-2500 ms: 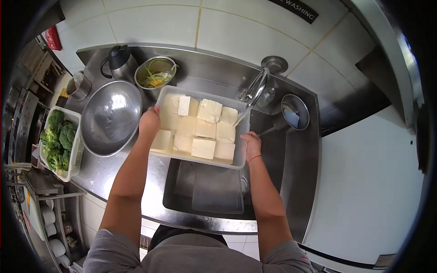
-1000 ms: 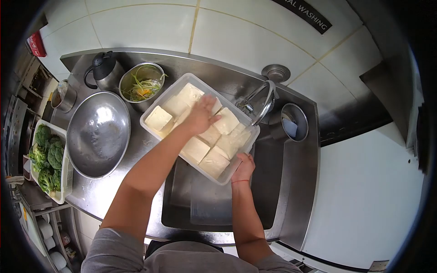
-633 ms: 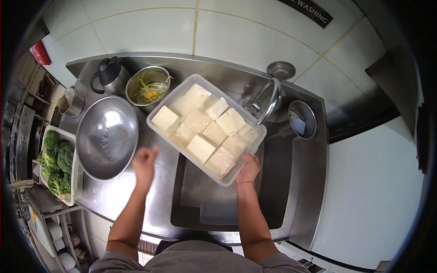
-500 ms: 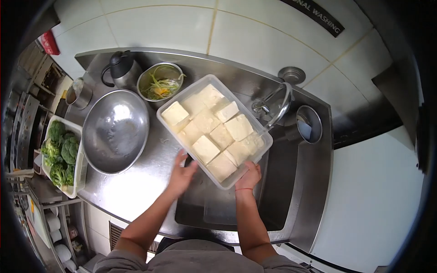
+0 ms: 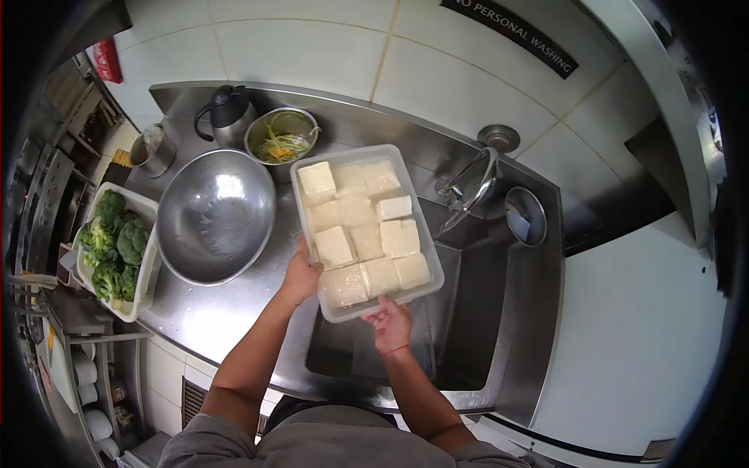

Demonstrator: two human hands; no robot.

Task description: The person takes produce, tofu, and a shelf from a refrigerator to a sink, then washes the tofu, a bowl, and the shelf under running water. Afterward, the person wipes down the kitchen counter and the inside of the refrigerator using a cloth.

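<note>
A clear plastic tub (image 5: 438,279) holds several white tofu blocks (image 5: 335,247) in cloudy liquid. It is over the counter and the left part of the sink. My left hand (image 5: 301,274) grips its lower left side, with the thumb at the rim. My right hand (image 5: 388,325) holds the near edge from below, fingers curled against the rim; a red string circles that wrist. To the right of the tub, a curved metal faucet (image 5: 489,183) stands at the back.
A big steel bowl (image 5: 216,218) lies left of the tub. Behind are a steel jug (image 5: 227,117) and a bowl of vegetable strips (image 5: 282,145). Broccoli (image 5: 117,242) fills a white basket at the far left. A metal container (image 5: 524,216) stands right of the sink (image 5: 488,312).
The tub has turned, moving away from the faucet. My left hand has left the tofu and taken the tub's left side. My right hand has shifted left along with the near edge.
</note>
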